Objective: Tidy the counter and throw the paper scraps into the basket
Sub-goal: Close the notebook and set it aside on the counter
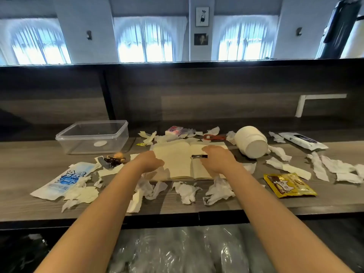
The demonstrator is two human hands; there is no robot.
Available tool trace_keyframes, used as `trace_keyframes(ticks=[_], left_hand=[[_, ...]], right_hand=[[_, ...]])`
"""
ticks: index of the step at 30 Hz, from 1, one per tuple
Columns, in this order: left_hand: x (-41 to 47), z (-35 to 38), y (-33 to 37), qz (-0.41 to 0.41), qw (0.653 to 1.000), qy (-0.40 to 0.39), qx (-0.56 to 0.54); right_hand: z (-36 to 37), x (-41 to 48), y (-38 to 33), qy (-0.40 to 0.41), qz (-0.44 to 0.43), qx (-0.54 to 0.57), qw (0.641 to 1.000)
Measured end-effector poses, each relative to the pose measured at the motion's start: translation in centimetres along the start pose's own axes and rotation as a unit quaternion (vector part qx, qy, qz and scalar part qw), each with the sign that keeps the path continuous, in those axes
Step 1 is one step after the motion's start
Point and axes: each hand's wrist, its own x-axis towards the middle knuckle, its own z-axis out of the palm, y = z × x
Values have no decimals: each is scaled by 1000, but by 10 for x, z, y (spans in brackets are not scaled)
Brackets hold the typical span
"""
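An open notebook (177, 160) lies in the middle of the wooden counter (29, 203). My left hand (149, 161) rests on its left page with the fingers loosely bent. My right hand (216, 158) is on the right page, and its fingertips pinch the end of a small black pen-like object (199, 156). Several torn white paper scraps lie around the notebook: some in front (187, 192), some to the right (323, 168), some behind (149, 135). Below the counter's front edge is a basket with a clear plastic liner (177, 251).
A clear plastic box (65, 134) stands at the back left. A white jar (251, 141) lies on its side to the right. Also there: a blue-white packet (65, 180), a yellow packet (289, 185), a wipes pack (303, 140), a red tool (214, 137), a pink tissue pack (174, 131) and a small figurine (113, 159).
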Motion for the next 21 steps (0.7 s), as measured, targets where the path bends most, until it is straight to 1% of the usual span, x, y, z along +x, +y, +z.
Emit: trace_keyframes(ticks=[3, 5, 10, 15, 18, 21], left_hand=[[6, -1, 5, -34, 999, -12, -39], [7, -6, 9, -58, 996, -16, -73], [8, -14, 13, -110, 984, -24, -140], [10, -17, 8, -160, 970, -23, -182], [15, -16, 4, -180, 967, -20, -177], [22, -18, -1, -174, 973, -12, -148]], right_hand=[[11, 7, 4, -25, -6, -16, 1000], [16, 7, 5, -33, -1, 1, 999], [25, 3, 13, 4, -19, 47, 999], [38, 0, 14, 56, -31, 59, 996], [40, -2, 13, 70, -29, 60, 995], [42, -1, 14, 77, -33, 54, 995]])
